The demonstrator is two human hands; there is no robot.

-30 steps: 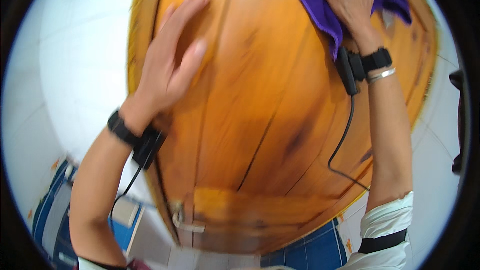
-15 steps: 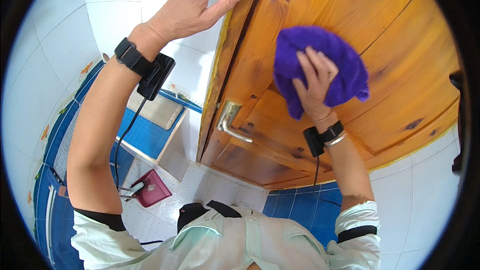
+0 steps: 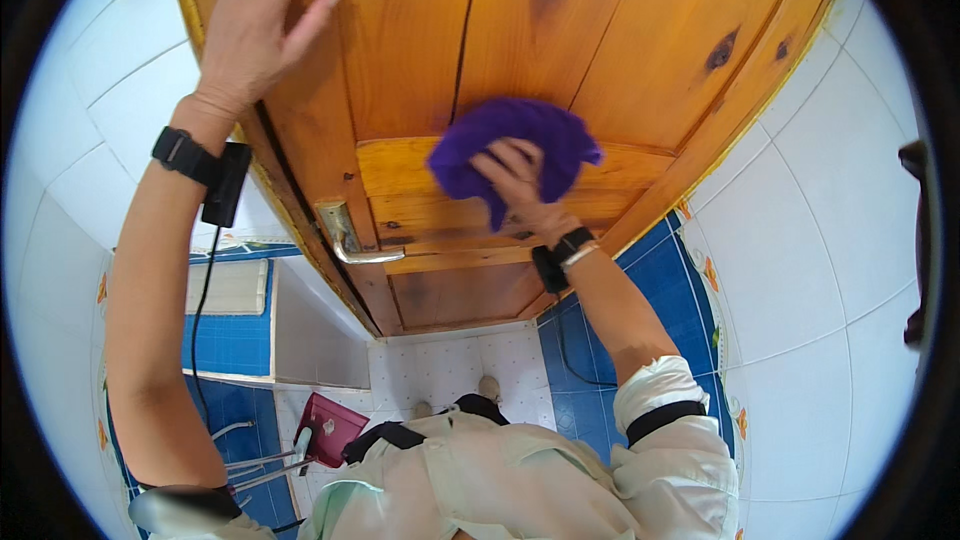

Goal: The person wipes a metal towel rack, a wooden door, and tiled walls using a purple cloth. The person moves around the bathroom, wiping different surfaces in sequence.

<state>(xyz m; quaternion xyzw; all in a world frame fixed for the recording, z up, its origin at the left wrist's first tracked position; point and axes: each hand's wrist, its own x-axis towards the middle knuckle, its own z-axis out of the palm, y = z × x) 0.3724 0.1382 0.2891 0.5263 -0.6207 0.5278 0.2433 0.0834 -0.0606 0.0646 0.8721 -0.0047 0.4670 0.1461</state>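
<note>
My right hand [image 3: 518,180] presses a bunched purple cloth [image 3: 565,140] against the orange-brown wooden door [image 3: 400,50], over its middle crosspiece. The fingers are bent onto the cloth, which looks slightly smeared by motion. Higher up, my left hand [image 3: 262,35] lies along the door's left edge with fingers apart and nothing in it. Its fingertips run out of the top of the picture. Below and between the hands is the silver lever handle [image 3: 365,255], with neither hand on it.
A red dustpan [image 3: 335,430] lies on the white tiled floor [image 3: 420,370] at lower left, beside metal rods. A blue-topped ledge [image 3: 225,345] carries a pale board [image 3: 230,290]. White tiled walls [image 3: 800,220] flank the door. Black cables hang from both wrist devices.
My view has turned, so the door and handle sit farther left. The purple cloth and my right hand are still against the door. My left hand now overlaps more of the door's wood.
</note>
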